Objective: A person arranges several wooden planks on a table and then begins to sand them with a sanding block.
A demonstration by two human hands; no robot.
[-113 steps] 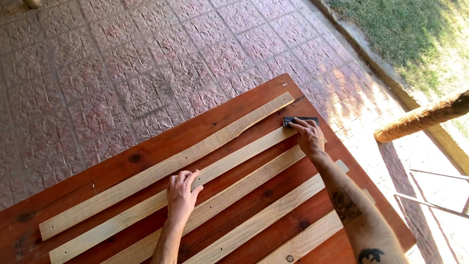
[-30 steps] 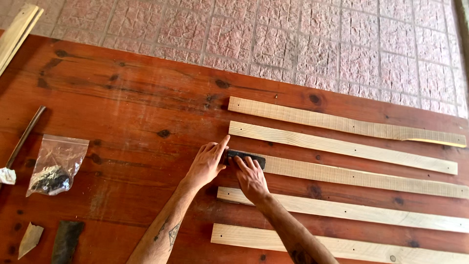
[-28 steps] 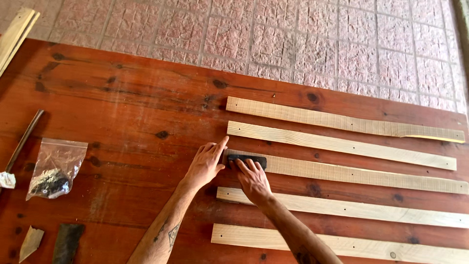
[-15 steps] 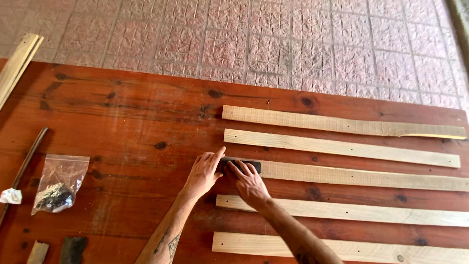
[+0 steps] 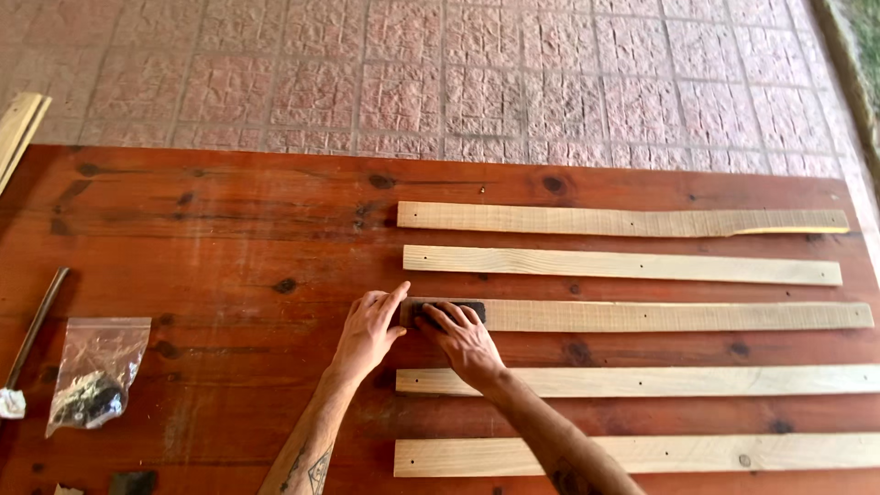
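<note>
Right hand (image 5: 463, 337) is gripping a dark sanding block (image 5: 449, 310), pressing it flat on the left end of the middle slat (image 5: 678, 316). Left hand (image 5: 367, 328) is lying open on the surface (image 5: 211, 238), fingertips bracing that end. Block has travelled from the slat's far right end since earlier; pass looks end-to-end.

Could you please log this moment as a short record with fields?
Surface: reddish wooden table on a paved floor
Slats: five pale wooden slats in parallel rows
Left hand: at the left end of the middle slat
Right hand: pressing a dark block on that end
Left side: clear plastic bag, thin rod
</note>
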